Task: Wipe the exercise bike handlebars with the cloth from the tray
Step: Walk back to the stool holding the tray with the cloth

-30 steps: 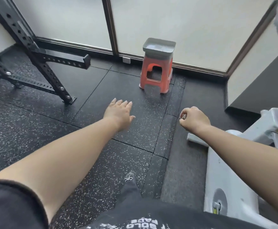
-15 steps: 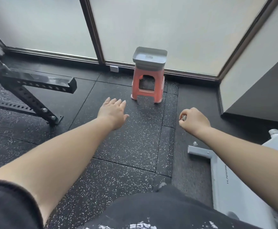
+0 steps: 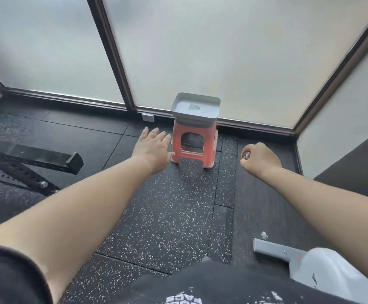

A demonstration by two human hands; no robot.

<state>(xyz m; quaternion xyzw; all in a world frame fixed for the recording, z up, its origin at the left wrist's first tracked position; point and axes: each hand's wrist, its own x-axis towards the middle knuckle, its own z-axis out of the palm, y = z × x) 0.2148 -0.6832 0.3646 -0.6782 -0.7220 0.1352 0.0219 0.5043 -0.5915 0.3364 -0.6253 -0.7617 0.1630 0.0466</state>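
A grey tray (image 3: 195, 116) sits on top of an orange plastic stool (image 3: 178, 139) against the frosted glass wall. Inside the tray I see only a label; no cloth shows. My left hand (image 3: 153, 148) is stretched forward with straight fingers, just left of the stool and below the tray, touching nothing. My right hand (image 3: 263, 160) is curled into a fist to the right of the stool, and a small grey speckled thing (image 3: 246, 155) shows between thumb and fingers. The bike's white base (image 3: 323, 273) is at the lower right; its handlebars are out of view.
A black steel rack beam (image 3: 36, 157) with bolt holes lies low at the left. Speckled black rubber mats (image 3: 167, 216) cover the floor. The bike's grey foot bar (image 3: 272, 249) juts out at the lower right. A dark wall panel (image 3: 354, 172) stands at the right.
I have moved closer to the stool and tray, which now stand nearer and more central. The left hand reached forward beside the stool. The right fist stayed curled. The bike slid lower right.
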